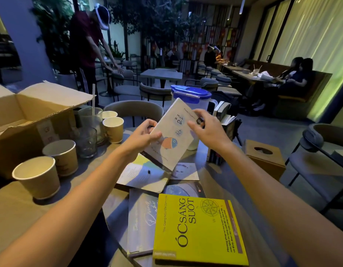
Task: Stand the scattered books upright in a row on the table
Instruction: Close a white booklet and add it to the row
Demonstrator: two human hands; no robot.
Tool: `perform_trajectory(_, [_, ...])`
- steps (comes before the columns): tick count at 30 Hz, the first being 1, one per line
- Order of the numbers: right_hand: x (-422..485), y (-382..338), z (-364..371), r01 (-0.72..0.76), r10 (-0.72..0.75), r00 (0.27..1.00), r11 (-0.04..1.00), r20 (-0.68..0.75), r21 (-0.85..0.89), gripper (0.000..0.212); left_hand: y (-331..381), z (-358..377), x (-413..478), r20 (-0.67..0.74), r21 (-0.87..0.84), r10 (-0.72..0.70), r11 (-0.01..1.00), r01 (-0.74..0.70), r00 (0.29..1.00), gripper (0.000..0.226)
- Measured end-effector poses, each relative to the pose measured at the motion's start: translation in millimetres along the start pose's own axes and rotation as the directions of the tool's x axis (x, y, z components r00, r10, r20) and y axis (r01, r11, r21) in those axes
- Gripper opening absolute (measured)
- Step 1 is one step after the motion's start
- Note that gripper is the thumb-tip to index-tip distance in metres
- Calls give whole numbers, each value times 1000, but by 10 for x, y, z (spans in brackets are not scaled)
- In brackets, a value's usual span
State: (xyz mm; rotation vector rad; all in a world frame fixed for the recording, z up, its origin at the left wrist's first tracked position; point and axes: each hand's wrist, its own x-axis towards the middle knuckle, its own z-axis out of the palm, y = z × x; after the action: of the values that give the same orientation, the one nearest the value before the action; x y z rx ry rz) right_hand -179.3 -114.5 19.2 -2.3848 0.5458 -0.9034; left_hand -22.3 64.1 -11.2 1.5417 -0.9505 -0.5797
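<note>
A white book with a fish on its cover (173,135) is lifted and tilted above the table. My left hand (142,134) grips its left edge. My right hand (207,125) touches its upper right edge with fingers spread. Several books stand upright in a row (223,130) just right of it, by a pitcher. Flat on the table lie a yellow book (199,230), a grey-blue book (140,220) partly under it, a pale book with yellow and blue patches (143,175), and a white one (186,171).
An open cardboard box (32,116) fills the left. Paper cups (37,176) (112,128) and glasses (86,141) stand beside it. A blue-lidded pitcher (191,95) is behind the held book. A tissue box (265,157) sits right. Chairs ring the table; people are farther back.
</note>
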Motion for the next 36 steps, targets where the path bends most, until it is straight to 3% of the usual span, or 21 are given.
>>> perform_trajectory(3, [54, -67, -92, 11, -10, 1000, 991, 10, -134, 51, -159, 16, -78, 57, -71, -7, 997, 11, 998, 32])
perform_trajectory(7, [71, -64, -169, 24, -8, 992, 992, 127, -120, 23, -306, 115, -136, 90, -123, 2, 992, 9, 996, 28])
perform_trajectory(12, [37, -78, -253, 107, -92, 989, 985, 116, -134, 17, -166, 197, -135, 104, 15, 92, 995, -94, 990, 21])
perform_trajectory(20, [42, 16, -809, 194, -147, 971, 945, 187, -264, 12, 102, 699, -23, 259, 121, 192, 966, -229, 947, 30])
perform_trajectory(27, [-49, 443, -1099, 72, -41, 995, 932, 96, -356, 16, 67, 1423, 232, 202, 270, 229, 922, -279, 952, 29])
perform_trajectory(36, [-45, 866, -1043, 11, -65, 986, 943, -152, -332, 24, -33, 1986, 382, -7, 488, 389, 806, -336, 921, 23])
